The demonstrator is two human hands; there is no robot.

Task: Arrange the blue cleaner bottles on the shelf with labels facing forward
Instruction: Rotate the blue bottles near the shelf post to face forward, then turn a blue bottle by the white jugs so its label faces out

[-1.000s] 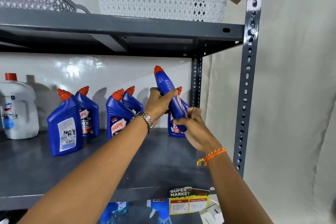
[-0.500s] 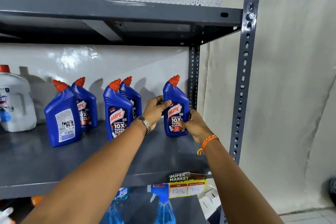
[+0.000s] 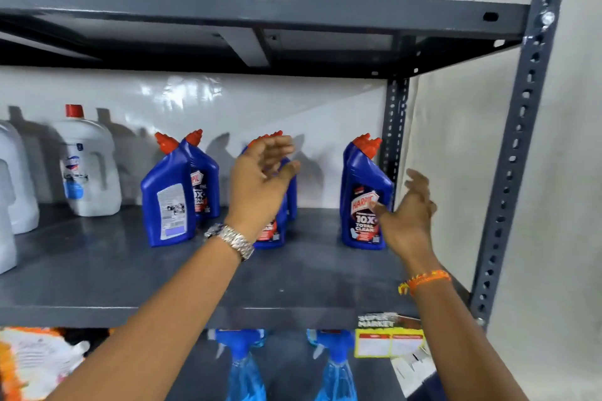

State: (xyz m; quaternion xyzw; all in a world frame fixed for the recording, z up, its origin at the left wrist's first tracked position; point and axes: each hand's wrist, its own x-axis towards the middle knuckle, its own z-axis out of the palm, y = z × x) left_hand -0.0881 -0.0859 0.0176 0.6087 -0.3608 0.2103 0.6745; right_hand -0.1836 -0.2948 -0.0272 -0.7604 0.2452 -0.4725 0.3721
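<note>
On the grey metal shelf, white jugs with red caps stand at far left, their blue labels too blurred to read. Next, a blue cleaner bottle shows its white back label to the front, with a second bottle just behind it reading "10X". My left hand, a metal watch at the wrist, is open with the grip released, fingers spread in front of the middle bottles, which it mostly hides. At right, near the upright post, the front bottle of the right pair stands upright, orange-red cap on top, its label facing forward: "HARPIC", "10X TOTAL CLEAN". My right hand, an orange thread band on the wrist, is open just beside it, grasping nothing. A yellow tag on the shelf edge reads "SUPER MARKET".
</note>
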